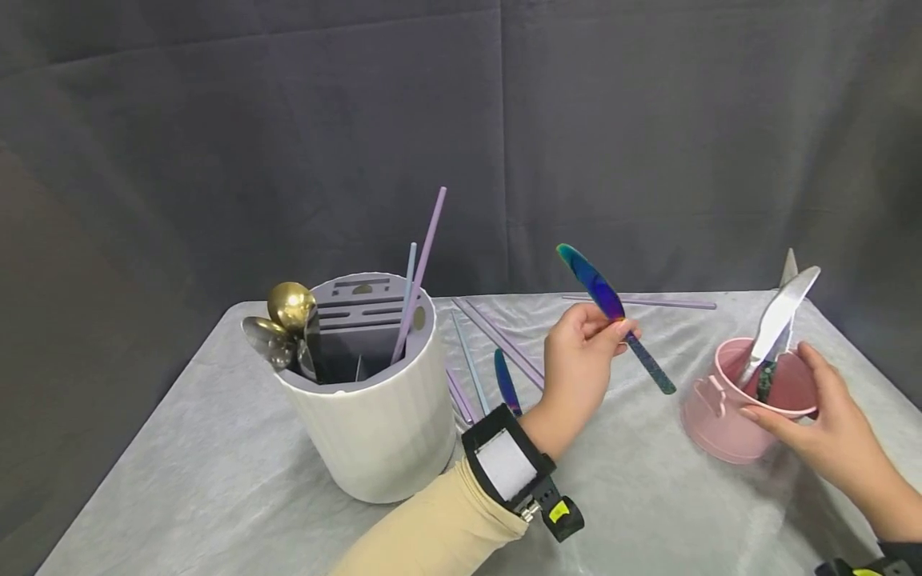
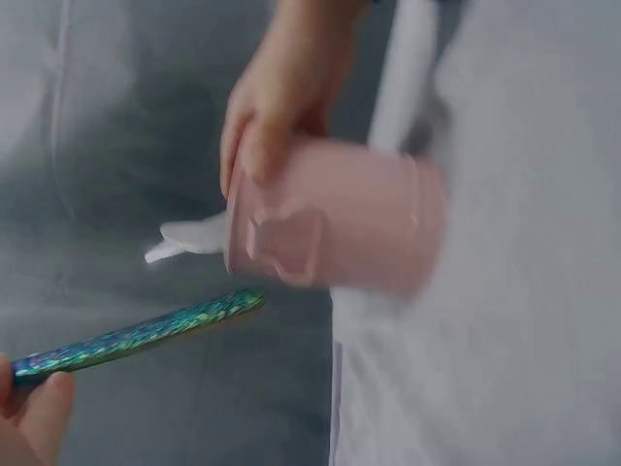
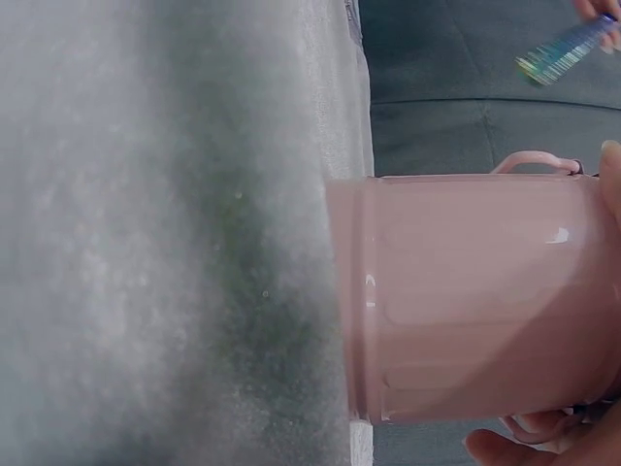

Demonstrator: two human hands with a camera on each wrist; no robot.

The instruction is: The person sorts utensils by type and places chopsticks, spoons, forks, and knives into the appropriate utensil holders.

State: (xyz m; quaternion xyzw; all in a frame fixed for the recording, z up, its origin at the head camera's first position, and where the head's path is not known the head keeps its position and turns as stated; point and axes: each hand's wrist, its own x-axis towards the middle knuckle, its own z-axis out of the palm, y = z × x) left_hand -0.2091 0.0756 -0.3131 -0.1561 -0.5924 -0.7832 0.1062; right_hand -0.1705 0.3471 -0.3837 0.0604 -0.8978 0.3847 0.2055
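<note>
In the head view my left hand (image 1: 576, 360) pinches an iridescent blue-purple table knife (image 1: 596, 282) between thumb and fingers. Its blade points up to the left, and its patterned handle (image 2: 146, 335) slants down toward the bucket. My right hand (image 1: 839, 428) grips a small pink bucket (image 1: 723, 428) by the rim, thumb on the near side and fingers at the far right. Silver-bladed knives (image 1: 781, 308) lean inside the bucket, one with a dark patterned handle. The right wrist view shows the bucket's side (image 3: 475, 301) close up, with the bucket just at the tabletop.
A white ribbed utensil holder (image 1: 382, 440) with a grey slotted insert stands left, holding gold and dark spoons (image 1: 288, 308) and two sticks (image 1: 425, 256). Behind my left wrist lie purple and blue sticks (image 1: 504, 340) and another iridescent knife (image 1: 506, 380). One purple stick (image 1: 670, 304) lies near the back edge.
</note>
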